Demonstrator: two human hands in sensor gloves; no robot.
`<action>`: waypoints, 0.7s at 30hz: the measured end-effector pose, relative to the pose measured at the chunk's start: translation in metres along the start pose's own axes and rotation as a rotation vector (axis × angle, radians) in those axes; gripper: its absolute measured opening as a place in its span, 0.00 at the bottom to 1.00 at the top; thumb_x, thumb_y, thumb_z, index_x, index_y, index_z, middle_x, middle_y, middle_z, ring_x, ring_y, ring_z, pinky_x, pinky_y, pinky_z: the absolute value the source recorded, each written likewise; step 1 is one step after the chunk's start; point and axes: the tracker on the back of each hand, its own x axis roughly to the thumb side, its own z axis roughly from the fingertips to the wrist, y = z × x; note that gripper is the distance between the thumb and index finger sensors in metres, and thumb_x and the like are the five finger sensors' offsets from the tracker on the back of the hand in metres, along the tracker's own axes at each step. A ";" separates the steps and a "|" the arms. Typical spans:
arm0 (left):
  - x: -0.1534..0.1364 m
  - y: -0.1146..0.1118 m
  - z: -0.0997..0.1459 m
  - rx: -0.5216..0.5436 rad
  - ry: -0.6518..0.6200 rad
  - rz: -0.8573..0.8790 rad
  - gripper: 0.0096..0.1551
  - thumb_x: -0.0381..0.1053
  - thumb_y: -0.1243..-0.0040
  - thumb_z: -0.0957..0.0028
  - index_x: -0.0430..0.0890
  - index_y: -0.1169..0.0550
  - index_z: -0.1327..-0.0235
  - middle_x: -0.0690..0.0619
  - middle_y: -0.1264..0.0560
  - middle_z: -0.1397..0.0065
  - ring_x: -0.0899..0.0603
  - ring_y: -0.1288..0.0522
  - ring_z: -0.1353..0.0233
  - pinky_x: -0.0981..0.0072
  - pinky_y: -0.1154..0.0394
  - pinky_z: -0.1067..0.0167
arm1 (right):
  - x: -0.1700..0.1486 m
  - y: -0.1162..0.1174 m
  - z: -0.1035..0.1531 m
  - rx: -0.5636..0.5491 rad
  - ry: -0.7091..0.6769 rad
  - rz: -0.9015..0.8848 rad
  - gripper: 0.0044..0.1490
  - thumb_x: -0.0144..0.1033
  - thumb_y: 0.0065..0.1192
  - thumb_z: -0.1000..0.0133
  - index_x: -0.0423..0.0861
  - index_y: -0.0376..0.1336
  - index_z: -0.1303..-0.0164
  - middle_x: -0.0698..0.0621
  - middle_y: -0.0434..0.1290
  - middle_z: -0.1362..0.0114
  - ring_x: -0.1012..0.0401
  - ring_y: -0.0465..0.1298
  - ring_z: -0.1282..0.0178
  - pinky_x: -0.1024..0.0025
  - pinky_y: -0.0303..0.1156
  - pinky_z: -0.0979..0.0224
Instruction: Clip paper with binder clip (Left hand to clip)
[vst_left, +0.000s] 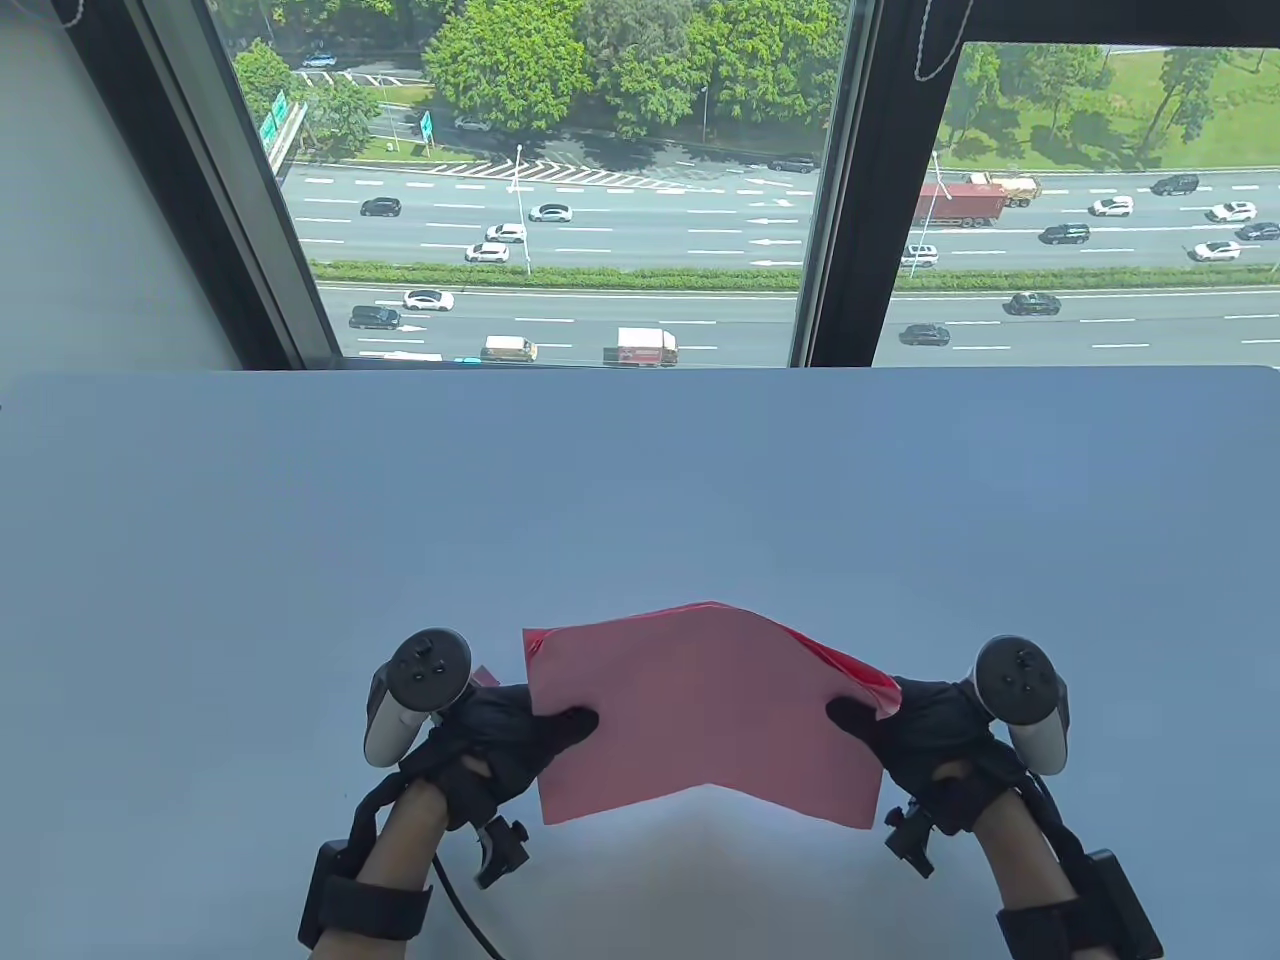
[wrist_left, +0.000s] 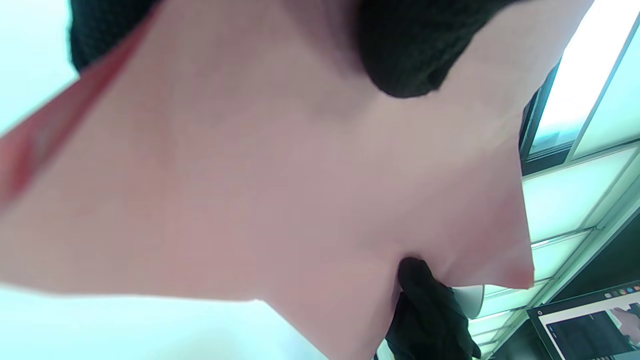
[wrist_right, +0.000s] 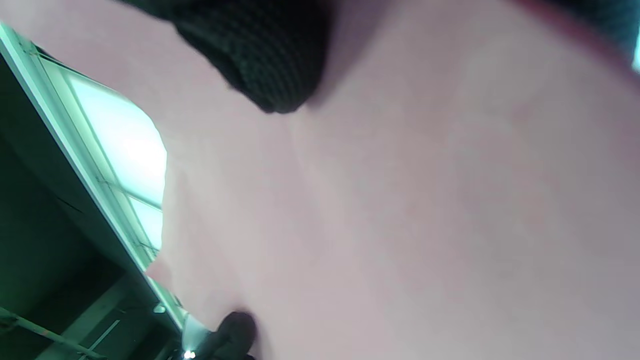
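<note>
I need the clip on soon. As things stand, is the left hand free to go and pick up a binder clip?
Probably not yet. The left hand grips the left edge of the pink paper, thumb on top, while the right hand holds the other edge. No binder clip shows in any view.

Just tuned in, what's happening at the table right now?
Both gloved hands hold a pink sheet of paper up over the table. The left hand grips its left edge and the right hand its right edge, thumbs on top. The sheet bows along a centre crease. No binder clip is visible.
</note>
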 end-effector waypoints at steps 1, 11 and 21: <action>-0.001 0.001 0.000 -0.017 -0.002 0.025 0.27 0.55 0.39 0.47 0.53 0.18 0.34 0.46 0.14 0.38 0.38 0.12 0.49 0.46 0.19 0.51 | 0.001 -0.001 0.000 0.014 -0.003 -0.034 0.28 0.34 0.70 0.49 0.45 0.74 0.37 0.44 0.87 0.52 0.47 0.88 0.61 0.51 0.81 0.57; -0.004 -0.004 -0.001 -0.177 -0.001 0.200 0.31 0.54 0.38 0.47 0.56 0.25 0.27 0.46 0.14 0.39 0.41 0.10 0.53 0.50 0.17 0.55 | -0.004 -0.001 -0.001 0.172 0.038 -0.213 0.28 0.33 0.69 0.50 0.42 0.74 0.38 0.44 0.87 0.54 0.48 0.88 0.64 0.53 0.81 0.58; -0.006 -0.007 -0.005 -0.110 -0.046 0.279 0.30 0.48 0.40 0.49 0.54 0.22 0.29 0.46 0.13 0.43 0.42 0.10 0.57 0.51 0.17 0.57 | -0.015 -0.008 0.001 0.041 0.117 -0.155 0.36 0.43 0.73 0.49 0.42 0.68 0.32 0.45 0.86 0.50 0.48 0.87 0.60 0.52 0.81 0.55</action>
